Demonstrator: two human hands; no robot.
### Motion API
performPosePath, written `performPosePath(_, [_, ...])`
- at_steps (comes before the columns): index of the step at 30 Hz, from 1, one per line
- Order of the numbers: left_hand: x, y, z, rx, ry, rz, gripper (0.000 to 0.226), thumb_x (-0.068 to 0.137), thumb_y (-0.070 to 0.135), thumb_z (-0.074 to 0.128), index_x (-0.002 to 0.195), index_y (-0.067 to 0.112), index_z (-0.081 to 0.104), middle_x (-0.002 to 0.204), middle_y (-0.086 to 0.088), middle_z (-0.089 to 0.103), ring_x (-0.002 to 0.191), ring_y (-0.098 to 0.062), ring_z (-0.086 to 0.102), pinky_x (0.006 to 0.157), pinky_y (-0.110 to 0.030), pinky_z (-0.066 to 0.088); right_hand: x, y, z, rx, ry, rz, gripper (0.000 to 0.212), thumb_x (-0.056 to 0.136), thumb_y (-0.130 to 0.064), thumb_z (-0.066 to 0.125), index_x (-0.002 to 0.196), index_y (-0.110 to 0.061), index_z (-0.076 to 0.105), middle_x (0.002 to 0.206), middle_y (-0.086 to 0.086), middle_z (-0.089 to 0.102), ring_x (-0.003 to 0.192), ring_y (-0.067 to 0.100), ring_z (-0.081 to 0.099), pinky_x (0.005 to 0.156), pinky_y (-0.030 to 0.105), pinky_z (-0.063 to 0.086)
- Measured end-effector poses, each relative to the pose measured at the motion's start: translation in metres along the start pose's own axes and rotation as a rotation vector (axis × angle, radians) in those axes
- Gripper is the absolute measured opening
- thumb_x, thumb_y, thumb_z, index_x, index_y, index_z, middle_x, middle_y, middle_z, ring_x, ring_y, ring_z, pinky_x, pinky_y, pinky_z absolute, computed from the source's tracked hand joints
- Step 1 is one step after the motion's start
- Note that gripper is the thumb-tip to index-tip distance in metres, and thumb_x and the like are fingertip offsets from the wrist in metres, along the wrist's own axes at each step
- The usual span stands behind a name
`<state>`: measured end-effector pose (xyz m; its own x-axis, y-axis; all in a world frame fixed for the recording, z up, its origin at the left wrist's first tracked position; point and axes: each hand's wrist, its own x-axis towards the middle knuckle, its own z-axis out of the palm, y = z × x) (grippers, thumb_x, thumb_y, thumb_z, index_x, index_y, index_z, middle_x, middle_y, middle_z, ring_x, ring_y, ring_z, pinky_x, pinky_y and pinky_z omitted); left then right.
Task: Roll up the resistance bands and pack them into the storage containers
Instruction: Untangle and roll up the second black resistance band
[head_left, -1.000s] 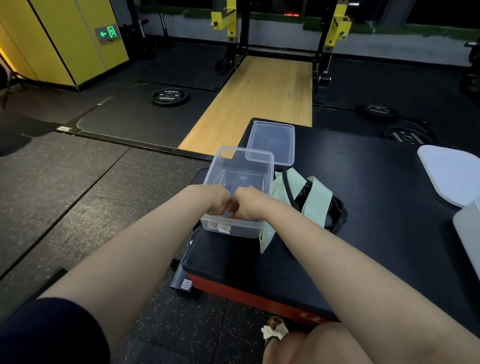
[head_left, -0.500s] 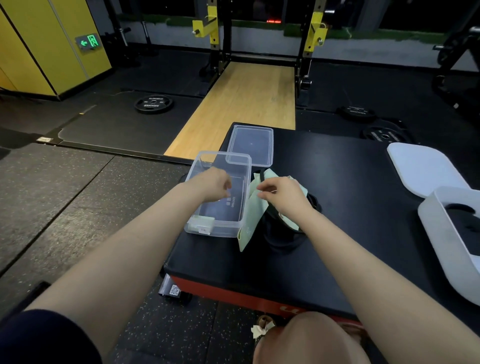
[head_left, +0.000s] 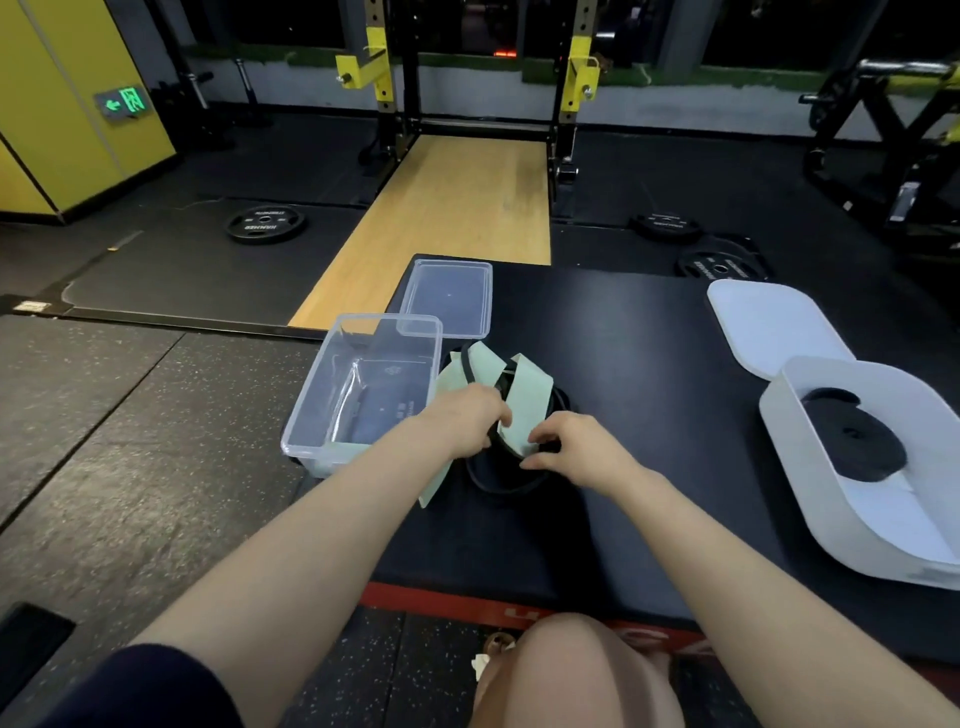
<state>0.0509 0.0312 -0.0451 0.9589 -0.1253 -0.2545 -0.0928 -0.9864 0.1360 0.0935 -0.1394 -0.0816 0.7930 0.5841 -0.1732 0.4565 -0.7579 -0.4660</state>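
The fingers of the left hand (head_left: 470, 415) curl into the tangle of bands at the centre of the frame, their tips hidden behind a pale green resistance band (head_left: 524, 402); they look clamped on it, though the exact grip is hard to make out. The right hand (head_left: 574, 449) sits just beside it, fingers bent downward and pinching the black resistance band (head_left: 498, 480), whose loop lies dark against the dark surface (head_left: 649, 415) and is hard to follow. The green band twists in several folds; one end runs under the left forearm and emerges lower down, near the surface's front edge.

Just left of the bands stands the clear storage container (head_left: 363, 384), open, with only a faint embossed mark visible through its bottom. Its clear lid (head_left: 449, 299) lies flat behind it, one corner overlapping the container's far rim.

At the right of the frame a white container (head_left: 831, 499) holds a coiled black band (head_left: 852, 441); its near end is cut off by the frame edge. A white lid (head_left: 769, 322) lies behind it.

In the upper left a weight plate (head_left: 265, 224) lies on the gym floor. A knee (head_left: 576, 670) fills the bottom edge.
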Motion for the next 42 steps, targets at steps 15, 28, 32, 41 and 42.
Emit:
performPosePath(15, [-0.008, 0.040, -0.030, -0.414, 0.244, 0.185, 0.010, 0.088, 0.008, 0.061, 0.096, 0.009, 0.066, 0.095, 0.004, 0.053, 0.088, -0.006, 0.048, 0.075, -0.007, 0.037, -0.028, 0.003, -0.010, 0.473, 0.247, -0.080, 0.017, 0.085, -0.032, 0.068, 0.074, -0.035, 0.055, 0.071, -0.011, 0.053, 0.066, 0.001, 0.049, 0.061, 0.014, 0.038])
performPosePath(28, [0.000, 0.038, -0.007, -0.889, 0.535, -0.284, 0.016, 0.092, 0.016, 0.056, 0.107, 0.017, 0.062, 0.102, 0.004, 0.061, 0.101, -0.014, 0.059, 0.097, -0.032, 0.045, -0.053, 0.027, -0.027, 0.949, 0.554, 0.027, 0.013, 0.089, -0.010, 0.063, 0.076, -0.014, 0.062, 0.066, -0.002, 0.063, 0.061, 0.011, 0.059, 0.070, 0.028, 0.053])
performPosePath(32, [-0.002, 0.054, -0.003, -1.419, 0.255, -0.376, 0.035, 0.100, 0.028, 0.041, 0.122, 0.003, 0.052, 0.110, -0.009, 0.065, 0.100, -0.019, 0.064, 0.092, -0.029, 0.049, -0.059, 0.039, -0.027, 0.928, 0.519, 0.042, 0.021, 0.088, -0.010, 0.064, 0.069, -0.015, 0.058, 0.062, -0.005, 0.061, 0.061, 0.011, 0.060, 0.074, 0.033, 0.054])
performPosePath(41, [0.022, 0.103, -0.001, -2.018, 0.317, -0.348, 0.029, 0.097, 0.010, 0.049, 0.121, -0.005, 0.049, 0.099, -0.011, 0.064, 0.093, -0.025, 0.064, 0.072, -0.029, 0.054, -0.079, 0.060, -0.020, 0.799, 0.208, 0.039, 0.028, 0.080, -0.024, 0.075, 0.057, -0.026, 0.060, 0.062, -0.005, 0.067, 0.072, 0.017, 0.062, 0.072, 0.030, 0.044])
performPosePath(42, [0.023, 0.105, 0.000, -2.000, 0.340, -0.339, 0.032, 0.096, 0.006, 0.049, 0.125, -0.006, 0.045, 0.095, -0.009, 0.064, 0.092, -0.025, 0.064, 0.072, -0.029, 0.055, -0.083, 0.060, -0.022, 0.783, 0.156, 0.043, 0.023, 0.082, -0.026, 0.073, 0.061, -0.024, 0.064, 0.067, -0.003, 0.069, 0.074, 0.015, 0.062, 0.073, 0.027, 0.045])
